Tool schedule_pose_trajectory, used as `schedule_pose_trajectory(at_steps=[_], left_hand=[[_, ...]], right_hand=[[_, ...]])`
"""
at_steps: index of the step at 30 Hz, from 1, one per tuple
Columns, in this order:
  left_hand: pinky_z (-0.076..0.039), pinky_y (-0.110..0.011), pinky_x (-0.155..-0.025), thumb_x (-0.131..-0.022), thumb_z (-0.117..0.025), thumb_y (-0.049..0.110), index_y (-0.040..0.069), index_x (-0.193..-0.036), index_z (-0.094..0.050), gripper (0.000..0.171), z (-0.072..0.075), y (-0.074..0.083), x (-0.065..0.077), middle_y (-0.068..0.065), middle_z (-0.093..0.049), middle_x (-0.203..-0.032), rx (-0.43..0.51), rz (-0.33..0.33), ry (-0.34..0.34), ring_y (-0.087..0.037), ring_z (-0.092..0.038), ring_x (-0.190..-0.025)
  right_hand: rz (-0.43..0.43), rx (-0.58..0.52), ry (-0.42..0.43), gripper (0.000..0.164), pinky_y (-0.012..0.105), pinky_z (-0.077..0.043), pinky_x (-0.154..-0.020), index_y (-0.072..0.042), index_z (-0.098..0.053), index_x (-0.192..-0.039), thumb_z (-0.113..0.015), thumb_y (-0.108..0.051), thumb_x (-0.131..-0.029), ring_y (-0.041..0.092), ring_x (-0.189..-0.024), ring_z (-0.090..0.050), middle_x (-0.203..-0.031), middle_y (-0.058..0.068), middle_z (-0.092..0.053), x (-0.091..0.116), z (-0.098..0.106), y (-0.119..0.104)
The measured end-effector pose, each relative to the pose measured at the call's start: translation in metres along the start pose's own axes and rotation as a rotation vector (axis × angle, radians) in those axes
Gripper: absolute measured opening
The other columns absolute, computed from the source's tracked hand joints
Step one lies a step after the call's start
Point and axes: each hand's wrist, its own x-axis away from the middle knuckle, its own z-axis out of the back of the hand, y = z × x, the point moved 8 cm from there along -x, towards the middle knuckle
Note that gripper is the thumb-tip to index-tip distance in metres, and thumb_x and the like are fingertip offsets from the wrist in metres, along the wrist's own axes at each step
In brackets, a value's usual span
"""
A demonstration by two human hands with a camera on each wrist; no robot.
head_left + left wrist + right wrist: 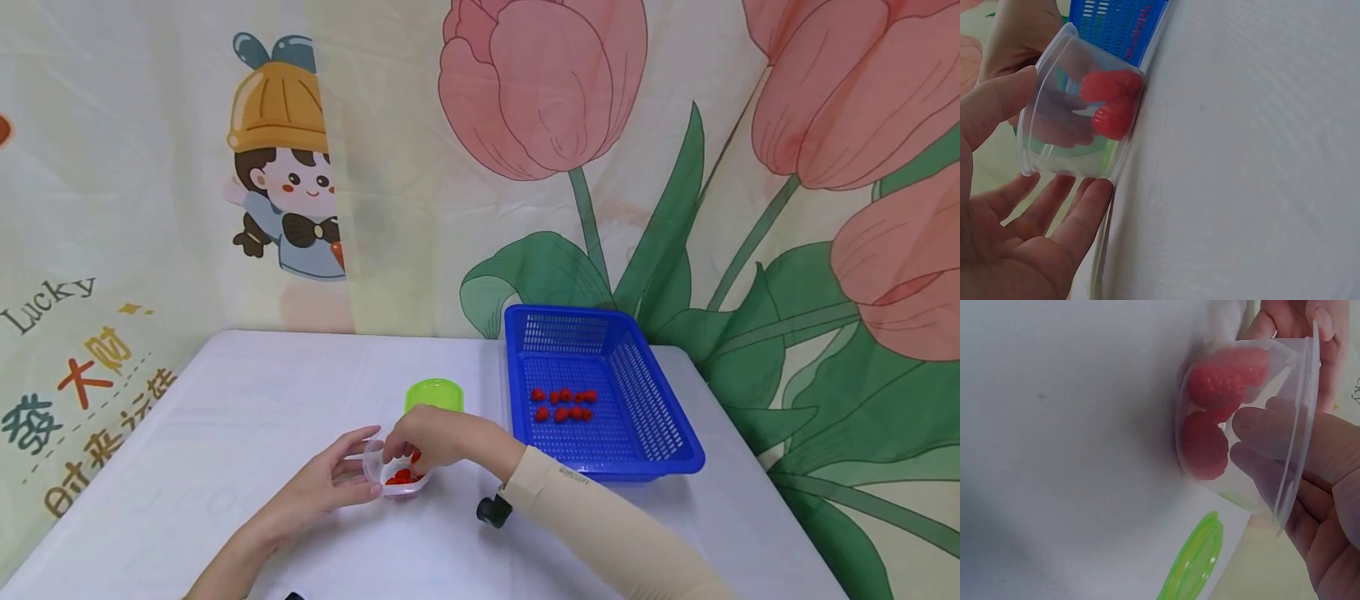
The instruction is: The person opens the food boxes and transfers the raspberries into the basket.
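A clear plastic cup (403, 492) stands on the white table with several red raspberries (1205, 447) at its bottom. My left hand (326, 482) holds the cup from the left, its thumb at the rim and its fingers against the opposite side in the left wrist view. From above, my right hand (433, 435) reaches into the cup. In the right wrist view its fingertips (1249, 419) are inside, right beside the raspberries, with a small gap between them and nothing in that gap. Part of the cup is hidden by the right hand in the head view.
Behind the cup lies a bright green lid (435, 393). To the right stands a blue perforated basket (626, 454) with two rows of raspberries (564, 396) on its floor. A printed curtain (397, 208) hangs behind the white table (300, 379).
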Motion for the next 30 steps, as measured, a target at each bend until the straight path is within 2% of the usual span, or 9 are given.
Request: schedule_pose_trajectory(at_steps=[9,19,24,30], left_hand=[[-0.05,-0.019,-0.099,-0.094,-0.083,0.023,0.018,-0.165,-0.033,0.086,0.0,0.003,0.0,-0.017,-0.045,-0.161,-0.007,0.015,0.0,-0.036,-0.053,-0.141],[-0.051,-0.02,-0.099,-0.093,-0.084,0.021,0.016,-0.165,-0.033,0.087,0.0,0.003,0.0,-0.018,-0.044,-0.161,0.007,-0.003,-0.004,-0.037,-0.054,-0.141],[-0.051,-0.02,-0.099,-0.093,-0.084,0.021,0.015,-0.165,-0.033,0.088,-0.001,0.003,0.0,-0.02,-0.044,-0.162,0.01,-0.006,-0.008,-0.038,-0.054,-0.141],[-0.052,-0.02,-0.099,-0.093,-0.083,0.021,0.015,-0.164,-0.034,0.087,-0.002,0.004,0.0,-0.02,-0.045,-0.161,0.006,-0.011,-0.007,-0.038,-0.054,-0.14]], right_hand=[[0.012,0.097,-0.014,0.031,0.01,-0.051,-0.086,-0.019,-0.081,-0.122,-0.083,-0.008,-0.093,0.003,-0.098,-0.067,-0.109,-0.009,-0.078,-0.005,-0.002,-0.003],[0.001,0.178,-0.053,0.029,0.009,-0.05,-0.081,-0.022,-0.082,-0.119,-0.081,-0.007,-0.095,0.0,-0.09,-0.064,-0.1,-0.012,-0.077,-0.008,-0.009,-0.009],[-0.009,0.194,-0.048,0.026,0.009,-0.049,-0.079,-0.023,-0.083,-0.116,-0.079,-0.007,-0.096,-0.001,-0.085,-0.061,-0.097,-0.012,-0.077,-0.009,-0.011,-0.009],[-0.018,0.164,-0.045,0.022,0.009,-0.05,-0.077,-0.02,-0.084,-0.112,-0.079,-0.006,-0.095,0.0,-0.083,-0.06,-0.094,-0.011,-0.075,-0.008,-0.01,-0.008]])
